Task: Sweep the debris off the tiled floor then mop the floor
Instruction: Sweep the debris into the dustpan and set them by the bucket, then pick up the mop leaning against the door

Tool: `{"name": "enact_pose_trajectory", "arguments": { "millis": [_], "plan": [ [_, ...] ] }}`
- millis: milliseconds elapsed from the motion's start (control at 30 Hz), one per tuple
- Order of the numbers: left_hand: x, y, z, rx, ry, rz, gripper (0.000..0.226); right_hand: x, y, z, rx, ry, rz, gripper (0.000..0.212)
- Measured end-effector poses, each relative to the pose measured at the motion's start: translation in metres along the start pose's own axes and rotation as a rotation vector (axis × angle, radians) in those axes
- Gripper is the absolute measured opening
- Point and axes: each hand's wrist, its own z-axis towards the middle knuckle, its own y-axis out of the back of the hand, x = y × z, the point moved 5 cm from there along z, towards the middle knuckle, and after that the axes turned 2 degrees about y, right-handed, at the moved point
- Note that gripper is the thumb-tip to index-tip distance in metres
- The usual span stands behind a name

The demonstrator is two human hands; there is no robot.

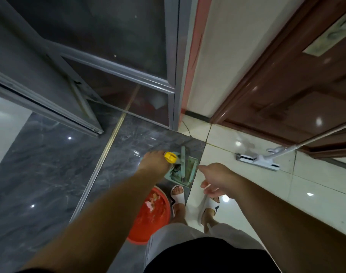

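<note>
From the head camera you are looking straight down at the floor (50, 164), dark grey marble tile on the left and cream tile on the right. Your left hand (153, 161) reaches forward with its fingers closed around a yellow grip (170, 157), the top of the handle that runs down to the green dustpan (183, 170). The dustpan sits on the dark tile right at the seam with the cream tile, with dark debris (176, 170) showing inside it, and something green lies across it, too blurred to name. Your right hand (215, 180) hangs just right of the dustpan, empty, the forefinger stretched toward the pan and the other fingers loosely curled. Near you on the left stands a red bucket (150, 217) with pale scraps in it, touching nothing you hold. Your feet in white slippers (177, 196) stand just near of the dustpan. Farther right, the mop (256, 160) lies with its flat white head on the cream tile, its pole slanting up along the brown door (286, 85).
</note>
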Motion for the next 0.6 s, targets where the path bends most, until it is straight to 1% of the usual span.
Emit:
{"name": "enact_pose_trajectory", "arguments": {
  "millis": [133,233,300,433,533,600],
  "plan": [
    [-0.003,0.015,-0.022,-0.1,0.031,-0.009,0.042,-0.031,0.037,-0.002,-0.111,0.036,-0.261,0.03],
    [-0.001,0.019,-0.042,-0.131,0.071,0.011,0.052,-0.047,0.058,-0.007,-0.166,0.073,-0.387,0.029],
    [-0.003,0.019,-0.056,-0.118,0.096,0.027,0.057,-0.053,0.068,-0.012,-0.175,0.111,-0.431,0.028],
    [-0.023,0.02,-0.083,-0.057,0.144,0.086,0.053,-0.063,0.088,-0.028,-0.194,0.198,-0.495,0.032],
    [-0.057,0.019,-0.101,0.028,0.148,0.099,0.05,-0.08,0.108,-0.04,-0.206,0.258,-0.547,0.041],
    [-0.089,0.023,-0.108,0.054,0.124,0.092,0.047,-0.097,0.128,-0.051,-0.229,0.287,-0.575,0.044]
  ]
}}
